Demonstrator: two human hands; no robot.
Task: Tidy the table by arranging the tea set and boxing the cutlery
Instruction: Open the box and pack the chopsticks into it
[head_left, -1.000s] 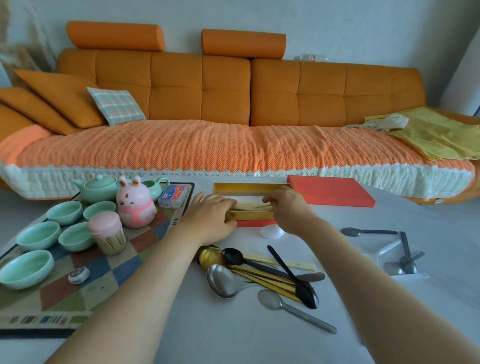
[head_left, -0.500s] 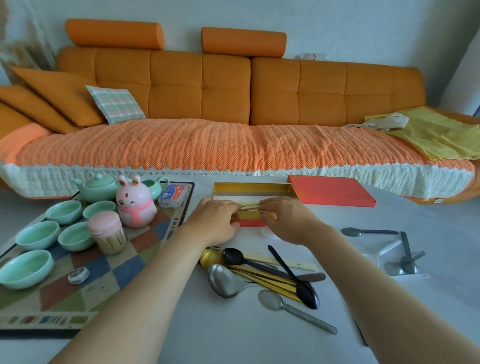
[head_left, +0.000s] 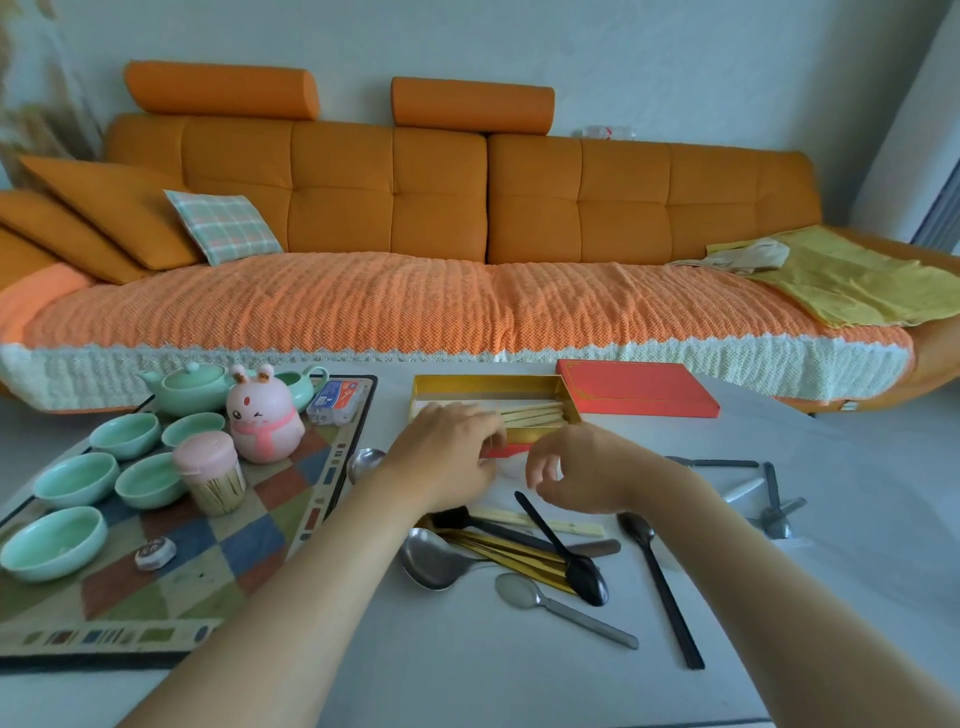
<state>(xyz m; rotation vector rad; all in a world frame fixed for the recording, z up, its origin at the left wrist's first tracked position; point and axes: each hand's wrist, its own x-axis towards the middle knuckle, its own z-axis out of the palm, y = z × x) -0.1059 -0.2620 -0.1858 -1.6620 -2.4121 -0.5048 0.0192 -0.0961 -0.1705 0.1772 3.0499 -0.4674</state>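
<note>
The gold-lined cutlery box (head_left: 488, 383) lies open on the grey table, with pale wooden chopsticks (head_left: 535, 413) inside it. My left hand (head_left: 447, 452) rests at the box's near edge, fingertips touching the chopsticks' left ends. Just in front of the box hovers my right hand (head_left: 571, 470), fingers loosely curled and holding nothing. Loose cutlery lies under my wrists: a large steel spoon (head_left: 431, 564), gold pieces (head_left: 509, 553), a black spoon (head_left: 584, 574), a small steel spoon (head_left: 519, 592) and a long black spoon (head_left: 660, 577). The green teapot (head_left: 189, 387) and several green cups (head_left: 78, 478) sit on the checked mat (head_left: 171, 577).
The red box lid (head_left: 639, 387) lies right of the box. A pink rabbit figure (head_left: 265, 421), a toothpick jar (head_left: 210, 470) and a small blue-white case (head_left: 335, 400) share the mat. More spoons (head_left: 774, 512) lie at the far right. An orange sofa (head_left: 415, 218) stands behind the table.
My right hand let go of the chopsticks and drew back toward me, out of the box. The chopsticks now lie in the box. My left hand stayed at the box edge.
</note>
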